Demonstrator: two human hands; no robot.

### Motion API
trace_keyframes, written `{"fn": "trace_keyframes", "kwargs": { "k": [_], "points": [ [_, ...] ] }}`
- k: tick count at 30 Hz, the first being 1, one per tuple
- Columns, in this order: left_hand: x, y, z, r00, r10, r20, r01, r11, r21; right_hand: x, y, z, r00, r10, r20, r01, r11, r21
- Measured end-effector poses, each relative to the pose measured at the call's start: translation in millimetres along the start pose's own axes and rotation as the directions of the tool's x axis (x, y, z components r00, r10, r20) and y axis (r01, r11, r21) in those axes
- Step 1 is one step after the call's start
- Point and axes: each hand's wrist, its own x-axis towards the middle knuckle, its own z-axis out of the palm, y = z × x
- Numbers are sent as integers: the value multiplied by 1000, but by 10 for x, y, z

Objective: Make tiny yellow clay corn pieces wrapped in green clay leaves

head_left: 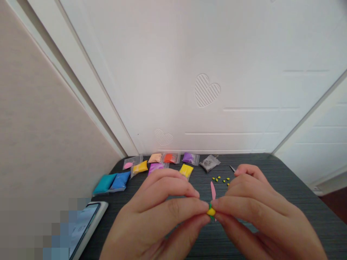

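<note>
Between the fingertips of both hands is a small yellow clay piece (211, 212) with green clay above and below it. My left hand (162, 213) pinches it from the left with thumb and forefinger. From the other side, the thumb and forefinger of my right hand (260, 209) press on it. Just behind the fingertips, a pink clay knife (213, 190) lies on the dark table. Several tiny yellow-and-green clay bits (217, 179) lie beyond it, some partly hidden by my right hand. A thin metal tip (232, 168) shows by the right fingers; whether they hold it, I cannot tell.
Bags of coloured clay line the table's back: blue (120, 181), teal (104, 183), yellow (186, 170), purple (190, 157), orange (171, 158) and grey (209, 163) among them. A phone (89, 227) stands at the left. A white panel (168, 72) rises behind the table (287, 180).
</note>
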Motion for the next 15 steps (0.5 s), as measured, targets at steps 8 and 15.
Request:
{"fn": "trace_keyframes", "kwargs": {
  "k": [8,15],
  "points": [
    [-31,-12,31,999,-34,-8,34,997,-63,-24,1,4,999,34,-26,-33,998,50],
    [-35,0,56,998,-62,21,64,992,-111,10,3,-19,997,59,-41,-55,994,96]
  ]
}}
